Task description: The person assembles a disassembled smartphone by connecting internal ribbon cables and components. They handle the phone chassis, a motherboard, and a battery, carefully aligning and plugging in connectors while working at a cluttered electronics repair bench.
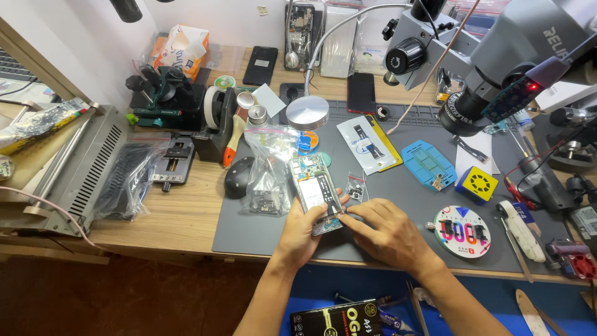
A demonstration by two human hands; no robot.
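Observation:
An opened phone point(314, 186) with its back removed lies tilted over the grey work mat point(398, 205), its circuit board and metal shields showing. My left hand point(303, 231) holds it from below at its near end. My right hand point(385, 231) rests on the mat beside it, with the fingertips pinched at the phone's lower right corner. What the fingertips grip is too small to tell.
Clear plastic bags point(269, 171) of parts and a black mouse point(237, 177) lie left of the phone. A microscope point(491, 56) hangs over the right side. A blue tray point(428, 163), a yellow box point(476, 184), a round disc point(461, 231) and tools sit on the right.

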